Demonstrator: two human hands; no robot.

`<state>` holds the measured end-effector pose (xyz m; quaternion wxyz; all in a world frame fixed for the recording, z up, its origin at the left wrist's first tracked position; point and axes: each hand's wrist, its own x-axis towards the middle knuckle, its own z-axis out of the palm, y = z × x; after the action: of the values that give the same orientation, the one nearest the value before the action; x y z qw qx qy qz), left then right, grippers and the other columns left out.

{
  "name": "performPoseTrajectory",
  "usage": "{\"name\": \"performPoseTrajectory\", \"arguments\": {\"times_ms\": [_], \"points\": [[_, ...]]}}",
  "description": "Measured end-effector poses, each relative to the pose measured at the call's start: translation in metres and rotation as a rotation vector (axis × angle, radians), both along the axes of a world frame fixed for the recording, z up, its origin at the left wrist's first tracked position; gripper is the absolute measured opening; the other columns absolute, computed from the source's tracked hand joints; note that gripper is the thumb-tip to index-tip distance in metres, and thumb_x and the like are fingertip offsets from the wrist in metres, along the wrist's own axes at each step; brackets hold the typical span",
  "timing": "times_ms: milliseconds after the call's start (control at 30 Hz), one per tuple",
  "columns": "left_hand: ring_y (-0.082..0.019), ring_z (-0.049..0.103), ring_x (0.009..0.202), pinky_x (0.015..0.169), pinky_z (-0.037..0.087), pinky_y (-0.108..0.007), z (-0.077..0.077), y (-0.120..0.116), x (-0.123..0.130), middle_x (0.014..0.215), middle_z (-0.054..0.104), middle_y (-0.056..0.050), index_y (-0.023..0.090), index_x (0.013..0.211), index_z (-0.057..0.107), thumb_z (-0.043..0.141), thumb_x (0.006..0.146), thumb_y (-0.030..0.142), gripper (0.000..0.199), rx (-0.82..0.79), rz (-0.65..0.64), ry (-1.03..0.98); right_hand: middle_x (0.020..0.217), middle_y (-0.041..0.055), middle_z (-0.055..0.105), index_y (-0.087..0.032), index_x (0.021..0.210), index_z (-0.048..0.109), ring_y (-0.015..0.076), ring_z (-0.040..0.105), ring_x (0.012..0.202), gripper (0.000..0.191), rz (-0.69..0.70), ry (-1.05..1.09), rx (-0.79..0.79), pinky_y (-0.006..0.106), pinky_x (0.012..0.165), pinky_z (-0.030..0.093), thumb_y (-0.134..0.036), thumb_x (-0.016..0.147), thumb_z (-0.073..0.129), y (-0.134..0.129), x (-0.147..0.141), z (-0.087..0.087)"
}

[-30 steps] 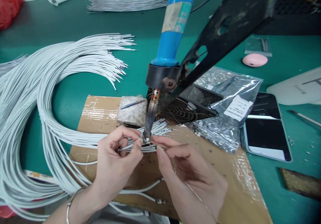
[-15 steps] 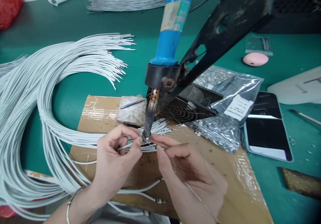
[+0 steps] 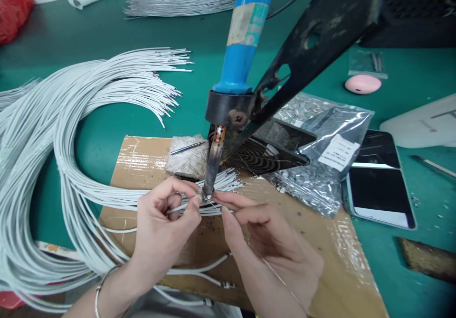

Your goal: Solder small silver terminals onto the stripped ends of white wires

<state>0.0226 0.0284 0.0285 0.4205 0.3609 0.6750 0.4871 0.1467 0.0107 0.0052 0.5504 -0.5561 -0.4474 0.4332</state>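
Note:
My left hand [image 3: 169,220] pinches the end of a white cable [image 3: 174,210] right under the tip of a soldering iron [image 3: 213,166]. The iron has a blue handle and is clamped tip down in a black metal stand [image 3: 306,57]. Between the thumb and fingers of my right hand [image 3: 270,247] runs a thin strand of solder wire [image 3: 278,275], its end reaching the iron's tip. A tiny metal piece shows at the tip, partly hidden by my fingertips. Behind my hands, several cable ends [image 3: 231,179] lie on the cardboard [image 3: 313,261].
A large bundle of white cables [image 3: 67,118] curves along the left. Near the iron are a grey block [image 3: 187,159] with a pen-like tool and a black coil holder [image 3: 263,154]. To the right lie a plastic bag [image 3: 320,152] of small metal parts and a phone [image 3: 379,190].

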Motion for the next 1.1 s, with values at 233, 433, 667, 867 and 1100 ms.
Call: {"name": "performPoseTrajectory", "arguments": {"times_ms": [233, 433, 667, 867, 1100], "points": [[-0.006, 0.027, 0.049, 0.046, 0.018, -0.023, -0.001, 0.0, -0.002, 0.075, 0.07, -0.001, 0.016, 0.065, 0.067, 0.075, 0.071, 0.016, 0.01, -0.013, -0.013, -0.003, 0.105, 0.0025, 0.083, -0.025, 0.074, 0.067, 0.0169, 0.079, 0.091, 0.02, 0.004, 0.016, -0.054, 0.024, 0.085, 0.063, -0.022, 0.092, 0.075, -0.001, 0.001, -0.002], [-0.006, 0.028, 0.048, 0.044, 0.016, -0.022, -0.006, -0.001, -0.005, 0.068, 0.065, 0.001, 0.017, 0.066, 0.069, 0.075, 0.072, 0.013, 0.009, 0.019, -0.059, 0.003, 0.103, 0.0007, 0.083, -0.025, 0.075, 0.068, 0.0151, 0.08, 0.087, 0.019, 0.003, 0.012, -0.007, 0.021, 0.081, 0.063, -0.019, 0.091, 0.077, 0.0, 0.001, -0.002], [-0.005, 0.028, 0.049, 0.046, 0.019, -0.021, -0.001, -0.001, -0.001, 0.079, 0.072, -0.002, 0.016, 0.065, 0.068, 0.075, 0.071, 0.013, 0.009, -0.001, -0.009, -0.018, 0.101, -0.0009, 0.083, -0.025, 0.073, 0.067, 0.014, 0.078, 0.085, 0.021, -0.033, 0.005, -0.06, 0.021, 0.08, 0.061, -0.024, 0.091, 0.077, -0.002, -0.002, 0.003], [-0.004, 0.028, 0.047, 0.044, 0.017, -0.02, -0.008, -0.002, -0.007, 0.075, 0.071, -0.001, 0.016, 0.067, 0.069, 0.075, 0.073, 0.011, 0.009, 0.029, -0.077, -0.01, 0.102, -0.0029, 0.082, -0.026, 0.075, 0.068, 0.0128, 0.077, 0.087, 0.02, -0.02, 0.027, -0.054, 0.021, 0.084, 0.059, -0.021, 0.092, 0.076, -0.003, -0.001, 0.0], [-0.004, 0.027, 0.047, 0.044, 0.017, -0.02, -0.006, -0.003, -0.004, 0.077, 0.071, -0.001, 0.015, 0.066, 0.069, 0.075, 0.073, 0.012, 0.01, 0.028, -0.06, -0.026, 0.099, -0.0048, 0.083, -0.025, 0.076, 0.069, 0.0095, 0.078, 0.083, 0.018, -0.012, -0.011, 0.045, 0.014, 0.078, 0.059, -0.019, 0.09, 0.078, 0.001, 0.001, -0.006]]}}
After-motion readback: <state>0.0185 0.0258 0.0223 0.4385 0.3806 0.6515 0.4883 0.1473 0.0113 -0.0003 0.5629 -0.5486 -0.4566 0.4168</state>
